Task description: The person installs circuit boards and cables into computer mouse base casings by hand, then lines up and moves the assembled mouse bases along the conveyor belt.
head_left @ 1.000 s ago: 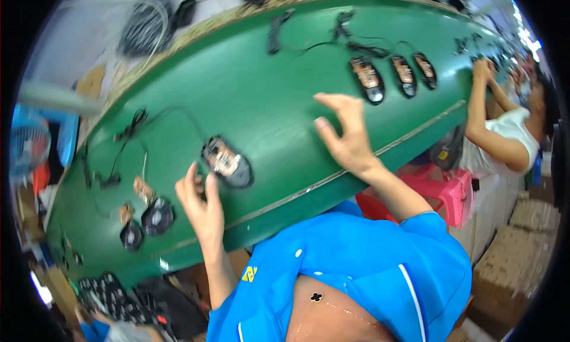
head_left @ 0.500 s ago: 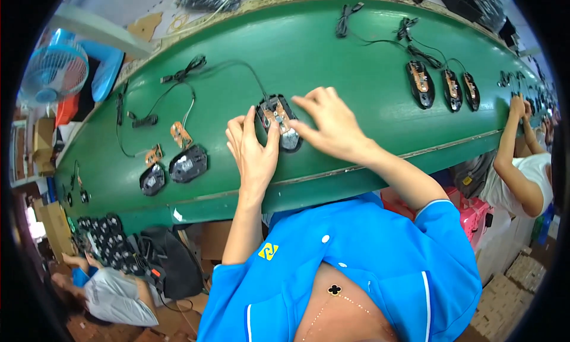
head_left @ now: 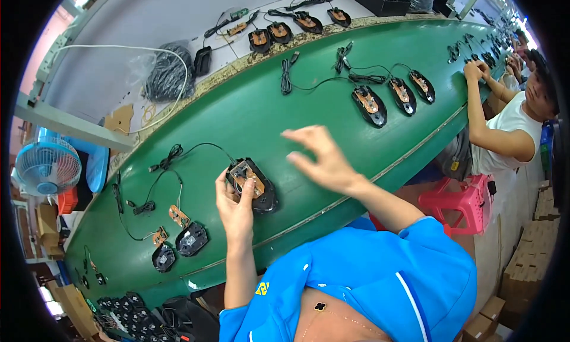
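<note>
My left hand (head_left: pixel 234 202) grips an opened computer mouse (head_left: pixel 266 198) by its left side, the thumb pressing on the brown circuit board (head_left: pixel 242 174) inside the black shell. The mouse's cable (head_left: pixel 205 145) runs up and left to a tied bundle on the green bench. To the right of the mouse, my right hand (head_left: pixel 320 162) is in the air with fingers apart, holding nothing. Left of my left hand lie two black mouse shells (head_left: pixel 192 239), with loose brown boards (head_left: pixel 178 215) wired to cables just above them.
Three opened mice (head_left: pixel 369 106) with cables lie on the green bench (head_left: pixel 285 140) to the right. More opened mice (head_left: pixel 279 32) sit on the ledge behind it. A blue fan (head_left: pixel 47 164) stands at left. A co-worker (head_left: pixel 504 122) works at right beside a pink stool (head_left: pixel 457 205).
My right hand has moved off the mouse and is now apart from it. My left hand still holds the mouse. The view has turned, bringing the back ledge into sight.
</note>
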Demonstrator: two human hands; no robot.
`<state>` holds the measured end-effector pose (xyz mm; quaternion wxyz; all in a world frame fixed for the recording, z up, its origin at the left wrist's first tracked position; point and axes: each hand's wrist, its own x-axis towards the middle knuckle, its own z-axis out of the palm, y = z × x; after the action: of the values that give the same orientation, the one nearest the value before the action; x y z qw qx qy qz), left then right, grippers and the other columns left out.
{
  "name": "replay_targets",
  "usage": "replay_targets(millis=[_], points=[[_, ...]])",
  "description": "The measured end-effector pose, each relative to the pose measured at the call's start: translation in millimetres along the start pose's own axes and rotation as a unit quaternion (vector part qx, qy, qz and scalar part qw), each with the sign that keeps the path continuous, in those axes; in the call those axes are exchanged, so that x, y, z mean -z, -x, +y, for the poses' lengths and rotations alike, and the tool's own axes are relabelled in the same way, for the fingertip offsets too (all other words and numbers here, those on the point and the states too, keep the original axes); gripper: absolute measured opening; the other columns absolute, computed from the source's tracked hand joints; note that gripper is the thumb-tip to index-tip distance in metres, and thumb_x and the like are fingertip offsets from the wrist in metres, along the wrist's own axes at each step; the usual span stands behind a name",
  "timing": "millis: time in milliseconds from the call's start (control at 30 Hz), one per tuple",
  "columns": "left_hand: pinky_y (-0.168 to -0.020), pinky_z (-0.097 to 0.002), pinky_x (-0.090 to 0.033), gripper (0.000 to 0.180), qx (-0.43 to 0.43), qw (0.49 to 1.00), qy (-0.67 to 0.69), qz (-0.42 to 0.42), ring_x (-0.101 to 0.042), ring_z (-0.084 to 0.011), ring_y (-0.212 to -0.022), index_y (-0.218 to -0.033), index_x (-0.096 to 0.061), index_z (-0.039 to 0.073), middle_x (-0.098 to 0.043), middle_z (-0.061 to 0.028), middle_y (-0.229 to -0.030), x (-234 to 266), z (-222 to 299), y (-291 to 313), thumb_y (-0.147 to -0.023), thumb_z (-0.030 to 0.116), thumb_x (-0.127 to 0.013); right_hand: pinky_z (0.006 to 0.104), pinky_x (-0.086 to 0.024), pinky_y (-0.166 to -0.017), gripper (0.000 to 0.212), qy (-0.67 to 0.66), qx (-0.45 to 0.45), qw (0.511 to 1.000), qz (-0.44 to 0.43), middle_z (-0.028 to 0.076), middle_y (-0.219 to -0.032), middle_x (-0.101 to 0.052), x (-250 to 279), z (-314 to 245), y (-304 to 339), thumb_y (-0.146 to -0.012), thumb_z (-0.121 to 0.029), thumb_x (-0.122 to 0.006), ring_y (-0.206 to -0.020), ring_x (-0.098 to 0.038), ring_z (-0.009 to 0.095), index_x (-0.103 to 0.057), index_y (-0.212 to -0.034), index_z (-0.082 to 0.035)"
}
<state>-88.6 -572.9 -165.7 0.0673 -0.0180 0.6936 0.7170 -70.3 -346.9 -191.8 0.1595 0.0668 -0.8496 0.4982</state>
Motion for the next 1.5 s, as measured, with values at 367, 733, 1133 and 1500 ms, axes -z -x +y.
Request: replay_targets(millis=[367, 733, 1133, 1500], points=[[-0.072, -0.0196, -0.042, 0.03, -0.166, 0.978, 0.009, -0.125, -0.053, -0.0082, -0.077, -0.126, -0.058, -0.003, -0.063, -0.0039, -0.097, -29.4, 161.1, -90.8, -0.099, 0.008, -0.064, 0.0312, -0.049, -0.085, 0.033, 0.131, -0.129, 0.944, 0.272, 0.009, -0.115, -0.062, 157.6, 77.9, 39.2, -0.096, -0.009, -0.064, -0.102, -0.057, 0.02, -0.067, -0.129, -0.007], [-0.08, -0.0261, -0.058, 0.025, -0.197, 0.942, 0.101, -0.254, -0.069, -0.0161, -0.084, -0.111, -0.064, -0.008, -0.069, -0.0147, -0.098, -210.6, 241.5, -299.9, -0.093, 0.007, -0.074, 0.0333, -0.048, -0.089, 0.031, 0.126, -0.122, 0.933, 0.314, 0.01, -0.117, -0.063, 145.9, 99.3, 42.9, -0.093, -0.007, -0.066, -0.105, -0.057, 0.024, -0.069, -0.124, -0.007], [-0.074, -0.0343, -0.06, 0.039, -0.124, 0.984, -0.022, -0.128, -0.071, -0.0264, -0.083, -0.116, -0.062, -0.009, -0.07, -0.0202, -0.098, -392.8, 46.0, -476.4, -0.083, 0.005, -0.079, 0.0337, -0.047, -0.093, 0.03, 0.09, -0.086, 0.945, 0.301, 0.011, -0.12, -0.064, 150.5, 68.0, 39.6, -0.09, -0.004, -0.066, -0.105, -0.057, 0.025, -0.07, -0.12, -0.003], [-0.071, -0.0392, -0.055, 0.027, -0.019, 0.889, -0.457, -0.034, -0.065, -0.0278, -0.074, -0.096, -0.068, -0.002, -0.068, -0.0141, -0.081, -399.9, 8.6, -461.9, -0.074, 0.01, -0.08, 0.0365, -0.045, -0.098, 0.028, -0.003, -0.099, 0.959, 0.267, 0.013, -0.122, -0.063, 154.0, 56.1, 45.5, -0.089, -0.006, -0.065, -0.109, -0.054, 0.026, -0.07, -0.117, -0.001]])
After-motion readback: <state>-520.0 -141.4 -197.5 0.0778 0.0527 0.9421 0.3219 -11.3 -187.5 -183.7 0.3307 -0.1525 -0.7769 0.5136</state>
